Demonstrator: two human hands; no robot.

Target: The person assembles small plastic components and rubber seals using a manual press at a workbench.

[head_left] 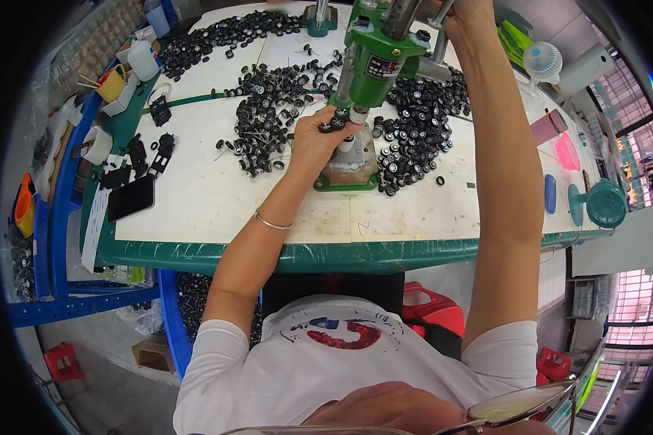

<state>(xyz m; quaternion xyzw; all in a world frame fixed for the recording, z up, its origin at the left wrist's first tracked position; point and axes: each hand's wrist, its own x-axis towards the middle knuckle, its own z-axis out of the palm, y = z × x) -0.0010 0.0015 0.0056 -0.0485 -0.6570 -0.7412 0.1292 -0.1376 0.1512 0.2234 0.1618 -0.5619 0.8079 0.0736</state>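
A green hand press stands on the table before me, its metal ram reaching down over the base plate. My left hand is closed on small black toy wheels right beside the ram's tip. Partly covered by my fingers, a pale round post rises from the base under the ram. At the top edge my right hand is closed around the press lever; part of that hand is out of the picture.
Wheels on thin metal axles lie heaped left of the press. Loose black wheels pile up on its right, and another heap lies farther back. A phone, black plastic parts and a teal fan sit toward the sides.
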